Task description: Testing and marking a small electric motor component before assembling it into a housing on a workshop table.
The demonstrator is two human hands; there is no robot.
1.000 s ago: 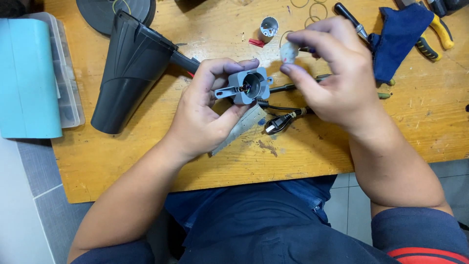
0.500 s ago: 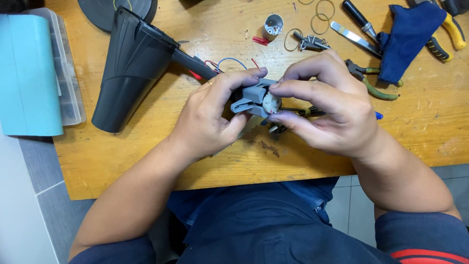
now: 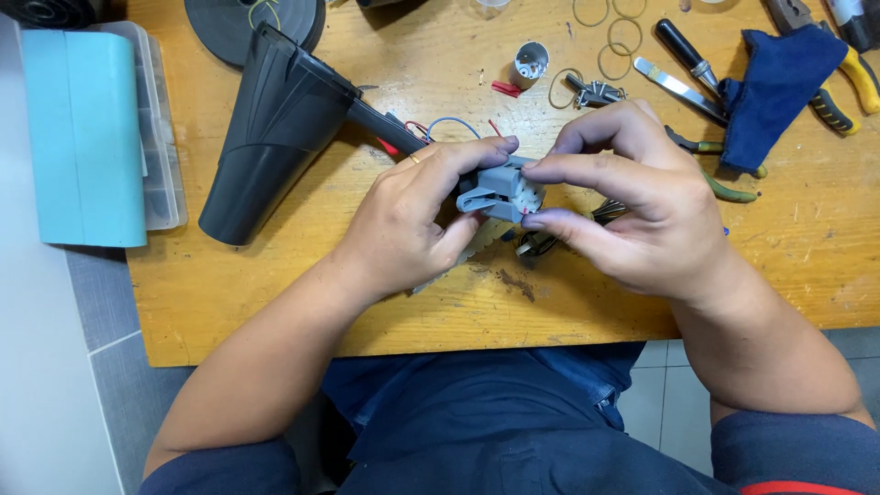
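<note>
Wooden workbench (image 3: 275, 302): spanning the frame, carrying every item listed below.

Black conical housing (image 3: 275, 128): lying tilted at 10 o'clock from the hands, its narrow neck pointing toward them, red and blue wires (image 3: 438, 126) trailing from that end.

Teal-lidded plastic organiser box (image 3: 87, 137): sitting at the bench's 9 o'clock edge, well apart from the hands.

Black round disc (image 3: 252, 18): lying at 11 o'clock, partly cut off by the frame, just behind the housing.

Dark blue cloth (image 3: 779, 87): lying crumpled at 2 o'clock, covering part of the yellow-handled pliers (image 3: 848, 82).

Left hand (image 3: 412, 225): gripping the small grey plastic part (image 3: 500, 188) from its 9 o'clock side, thumb below, fingers curling over the top.

Right hand (image 3: 642, 215): pinching the same part from its 3 o'clock side, index fingertip pressing on top, thumb underneath.

Small grey plastic part: being held between both hands just above the bench centre, a red mark showing on its right face; finer detail cannot be told.

Black-handled tool (image 3: 683, 55): lying at 1 o'clock, beside a flat metal blade (image 3: 674, 87).

Green-handled pliers (image 3: 724, 179): showing partly at 3 o'clock, behind the right hand.

Dark wire bundle (image 3: 541, 240): lying on the bench beneath the hands.

Small silver cylinder (image 3: 530, 62): lying at 12 o'clock, near a red scrap (image 3: 504, 89).

Rubber bands (image 3: 612, 57): lying scattered at 1 o'clock.
</note>
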